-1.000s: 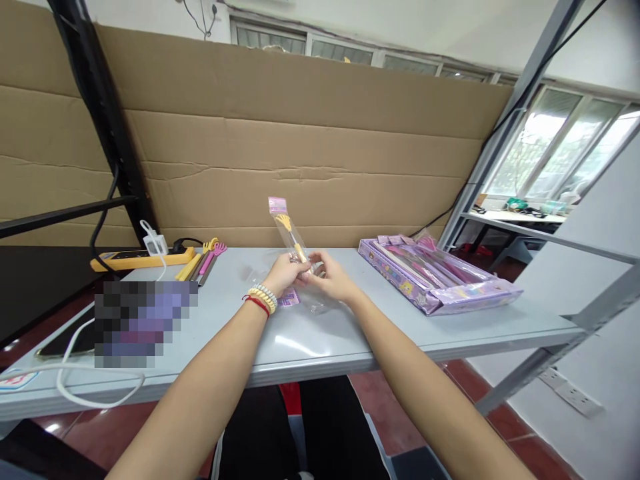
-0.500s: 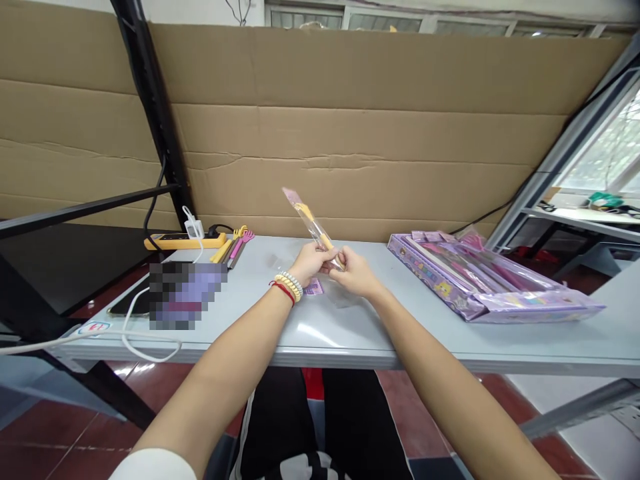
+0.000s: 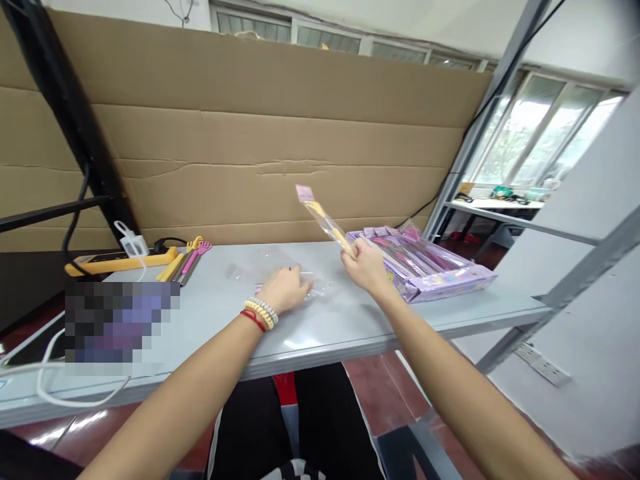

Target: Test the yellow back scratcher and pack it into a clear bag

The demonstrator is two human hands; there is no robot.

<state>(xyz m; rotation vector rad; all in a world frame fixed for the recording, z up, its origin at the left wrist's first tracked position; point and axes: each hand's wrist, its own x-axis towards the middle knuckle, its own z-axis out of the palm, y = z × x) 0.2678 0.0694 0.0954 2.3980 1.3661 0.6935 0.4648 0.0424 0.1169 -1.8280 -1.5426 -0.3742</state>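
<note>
My right hand (image 3: 364, 265) is closed around the lower end of a yellow back scratcher (image 3: 341, 238) in a clear plastic sleeve with a purple top. It is held tilted above the table, its top pointing up and left, in front of the purple box (image 3: 440, 285). My left hand (image 3: 285, 289) is low over the table, thumb and fingers apart, at some clear plastic wrappers (image 3: 270, 263). A scrap of purple packaging shows partly under that hand. Whether the fingertips touch the plastic is hard to see.
Several yellow and pink back scratchers (image 3: 193, 257) lie at the left, near a yellow power strip (image 3: 123, 260) with a white charger (image 3: 133, 243). A white cable (image 3: 45, 383) runs over the front left edge. Cardboard (image 3: 280, 147) stands behind the grey table (image 3: 320, 337).
My hands have parted. The right one has carried the sleeved back scratcher toward the purple box, and the left has let go and dropped to the wrappers. The view has turned right.
</note>
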